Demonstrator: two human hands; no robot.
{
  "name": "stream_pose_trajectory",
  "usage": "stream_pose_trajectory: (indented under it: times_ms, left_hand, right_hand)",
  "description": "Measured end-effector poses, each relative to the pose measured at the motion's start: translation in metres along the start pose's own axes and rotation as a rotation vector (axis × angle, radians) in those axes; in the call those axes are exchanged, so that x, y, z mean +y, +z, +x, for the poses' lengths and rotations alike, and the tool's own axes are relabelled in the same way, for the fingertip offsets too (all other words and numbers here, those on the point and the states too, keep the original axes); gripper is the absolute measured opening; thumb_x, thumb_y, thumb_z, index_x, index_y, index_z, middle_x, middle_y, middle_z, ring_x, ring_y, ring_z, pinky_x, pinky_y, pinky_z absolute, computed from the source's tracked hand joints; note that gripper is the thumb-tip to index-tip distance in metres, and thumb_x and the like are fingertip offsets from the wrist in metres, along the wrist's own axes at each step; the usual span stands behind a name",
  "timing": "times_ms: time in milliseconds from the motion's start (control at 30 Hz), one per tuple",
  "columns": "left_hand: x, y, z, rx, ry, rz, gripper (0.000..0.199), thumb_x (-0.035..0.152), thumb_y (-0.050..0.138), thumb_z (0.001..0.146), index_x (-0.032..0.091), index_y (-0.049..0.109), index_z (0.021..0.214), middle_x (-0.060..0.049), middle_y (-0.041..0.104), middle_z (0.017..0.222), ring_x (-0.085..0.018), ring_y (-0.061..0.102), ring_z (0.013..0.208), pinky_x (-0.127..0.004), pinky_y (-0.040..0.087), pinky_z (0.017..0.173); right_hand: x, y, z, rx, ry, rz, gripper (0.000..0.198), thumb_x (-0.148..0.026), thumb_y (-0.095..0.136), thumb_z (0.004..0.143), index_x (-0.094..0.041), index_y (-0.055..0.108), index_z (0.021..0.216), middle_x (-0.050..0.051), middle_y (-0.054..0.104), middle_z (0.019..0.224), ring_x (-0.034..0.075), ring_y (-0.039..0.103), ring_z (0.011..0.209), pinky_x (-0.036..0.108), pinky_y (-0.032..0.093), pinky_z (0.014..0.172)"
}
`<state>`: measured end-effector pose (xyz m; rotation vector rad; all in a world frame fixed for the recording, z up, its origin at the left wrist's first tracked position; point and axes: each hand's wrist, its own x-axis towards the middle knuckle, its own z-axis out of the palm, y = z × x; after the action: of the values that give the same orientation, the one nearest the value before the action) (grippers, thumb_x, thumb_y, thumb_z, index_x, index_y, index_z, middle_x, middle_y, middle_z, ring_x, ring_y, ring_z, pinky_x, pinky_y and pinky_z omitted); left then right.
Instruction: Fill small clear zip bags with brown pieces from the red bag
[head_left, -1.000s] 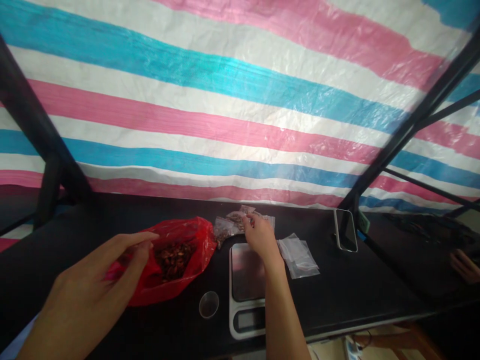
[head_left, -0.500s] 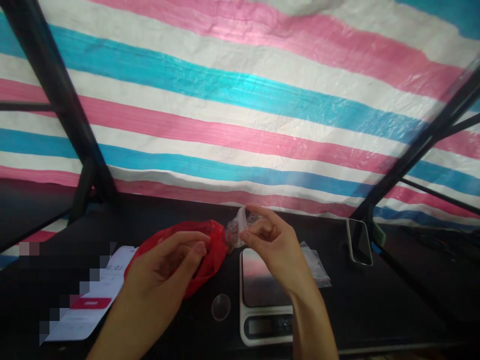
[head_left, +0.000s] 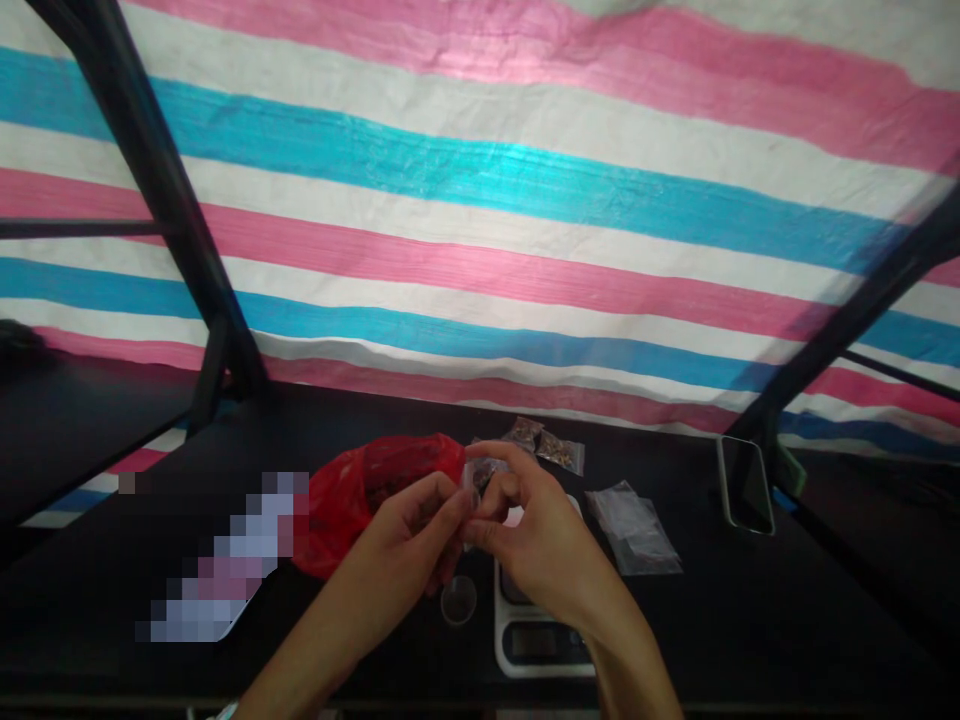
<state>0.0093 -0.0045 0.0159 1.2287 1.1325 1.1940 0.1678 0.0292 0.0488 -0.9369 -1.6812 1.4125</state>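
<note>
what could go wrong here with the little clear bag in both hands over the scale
1. The left hand and right hand pinch the small clear bag by fingertips only; it could slip onto the scale.
2. The red bag lies open beside the left wrist; a nudge might spill it.
3. The small clear cup sits right under the hands and could be knocked over.

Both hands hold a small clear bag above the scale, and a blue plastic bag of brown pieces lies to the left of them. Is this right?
Not quite: the plastic bag is red, not blue, as the head view shows. The rest holds: both hands, left and right, pinch a small clear bag above the scale.
</note>
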Motion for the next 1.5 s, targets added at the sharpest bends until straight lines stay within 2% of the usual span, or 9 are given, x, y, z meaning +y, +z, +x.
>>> stream_pose_trajectory:
  times_ms: [200,333,533,667,833,1033,1167,1300,1500]
  left_hand:
    - [0.0,0.002,-0.001,-0.001,0.011,0.042,0.046,0.064,0.076,0.087,0.021,0.063,0.079,0.006,0.055,0.062,-0.009,0.045,0.05,-0.021,0.033,0.046]
    - [-0.005,-0.005,0.002,-0.013,0.021,-0.001,0.047,0.066,0.072,0.09,0.021,0.064,0.081,0.006,0.055,0.064,-0.01,0.048,0.051,-0.022,0.037,0.048]
    - [-0.003,-0.016,0.005,0.085,0.02,-0.051,0.042,0.058,0.083,0.083,0.02,0.068,0.076,0.004,0.06,0.065,-0.011,0.051,0.058,-0.022,0.04,0.056]
    - [0.005,-0.015,0.003,0.151,-0.013,-0.127,0.042,0.054,0.091,0.075,0.019,0.068,0.074,0.003,0.064,0.07,-0.011,0.055,0.066,-0.022,0.043,0.063]
    - [0.008,-0.015,0.003,0.201,-0.01,-0.159,0.052,0.061,0.09,0.074,0.02,0.061,0.065,0.006,0.055,0.062,-0.009,0.046,0.059,-0.021,0.039,0.058]
    - [0.009,-0.019,0.002,0.064,0.033,-0.103,0.049,0.064,0.083,0.084,0.02,0.063,0.071,0.002,0.065,0.069,-0.013,0.057,0.067,-0.025,0.045,0.067]
    - [0.005,-0.018,0.0,-0.002,0.036,-0.051,0.047,0.064,0.076,0.089,0.021,0.063,0.076,0.002,0.065,0.073,-0.013,0.057,0.068,-0.026,0.045,0.067]
    - [0.005,-0.013,-0.001,0.12,0.037,0.104,0.043,0.06,0.069,0.092,0.023,0.059,0.075,0.003,0.061,0.071,-0.014,0.053,0.065,-0.026,0.042,0.061]
    - [0.019,-0.021,-0.002,0.329,0.187,0.224,0.032,0.051,0.069,0.088,0.024,0.059,0.073,0.003,0.061,0.069,-0.016,0.058,0.064,-0.026,0.046,0.061]
  right_hand:
    - [0.004,0.002,-0.004,-0.004,-0.044,-0.085,0.066,0.003,0.069,0.078,-0.027,0.065,0.137,-0.01,0.056,0.071,0.012,0.058,0.068,0.024,0.045,0.065]
    - [0.004,0.004,-0.005,-0.035,-0.083,-0.121,0.063,-0.003,0.07,0.083,-0.032,0.067,0.138,-0.008,0.063,0.075,0.013,0.062,0.072,0.026,0.049,0.07]
    - [0.004,0.006,-0.001,-0.021,-0.102,-0.1,0.045,-0.026,0.074,0.094,-0.031,0.068,0.138,-0.004,0.07,0.085,0.016,0.067,0.08,0.028,0.053,0.073]
    - [0.006,0.011,0.003,0.022,-0.101,-0.048,0.047,-0.022,0.074,0.092,-0.033,0.068,0.136,-0.004,0.069,0.09,0.015,0.067,0.083,0.028,0.053,0.077]
    - [0.007,0.016,0.005,0.012,-0.093,0.017,0.051,-0.02,0.077,0.088,-0.033,0.067,0.137,-0.003,0.073,0.1,0.014,0.068,0.084,0.028,0.054,0.076]
    - [0.005,0.012,0.007,0.019,-0.065,0.114,0.043,-0.021,0.077,0.085,-0.025,0.069,0.126,-0.005,0.07,0.08,0.015,0.068,0.074,0.026,0.053,0.069]
    - [0.01,0.012,0.01,0.113,-0.049,0.145,0.042,-0.019,0.075,0.076,-0.022,0.07,0.118,-0.008,0.062,0.071,0.013,0.061,0.064,0.024,0.047,0.059]
    - [0.015,0.011,0.017,0.336,-0.061,0.146,0.039,-0.021,0.074,0.07,-0.023,0.068,0.108,-0.011,0.05,0.064,0.011,0.049,0.056,0.023,0.038,0.052]
    - [0.021,0.007,0.026,0.317,-0.122,0.143,0.031,-0.036,0.074,0.085,-0.023,0.071,0.113,-0.001,0.067,0.088,0.016,0.065,0.079,0.026,0.052,0.069]
